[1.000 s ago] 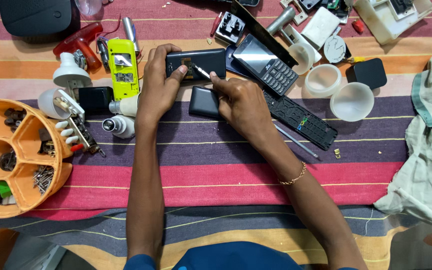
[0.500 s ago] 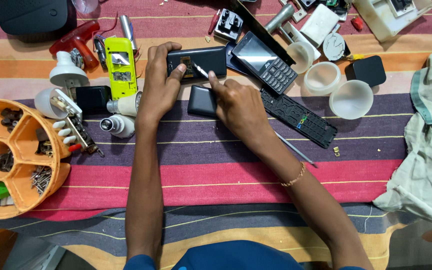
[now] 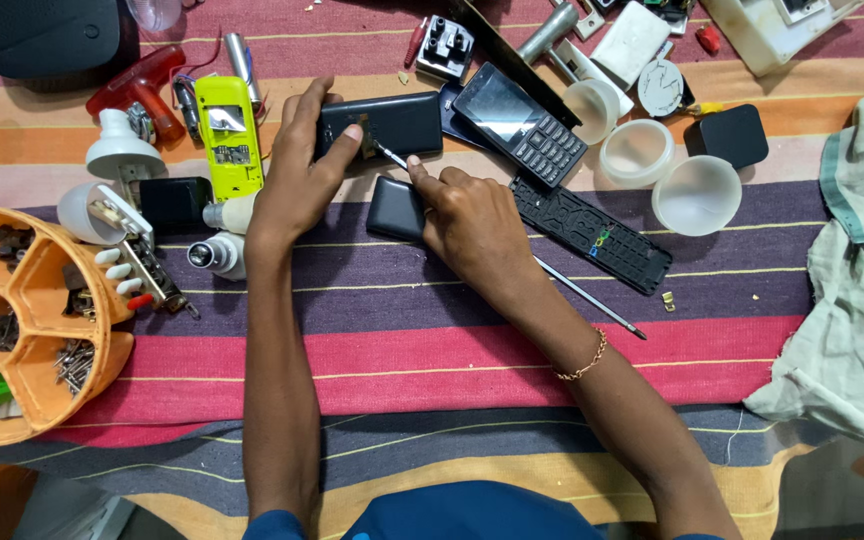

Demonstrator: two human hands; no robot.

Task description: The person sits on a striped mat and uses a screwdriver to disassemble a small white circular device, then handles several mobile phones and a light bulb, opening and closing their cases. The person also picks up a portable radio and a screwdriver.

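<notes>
- Near left, one orange divided tray [image 3: 27,345] holds screws and small metal parts in its compartments.
- Right hand [image 3: 472,225] pinches a thin tool [image 3: 389,155], tip on the black phone body [image 3: 387,125]; left hand [image 3: 297,165] is closed around that phone on the striped cloth [image 3: 402,340].
- Both hands sit slightly lower than a second ago.
- Farther right: three white round cups [image 3: 697,195].
</notes>
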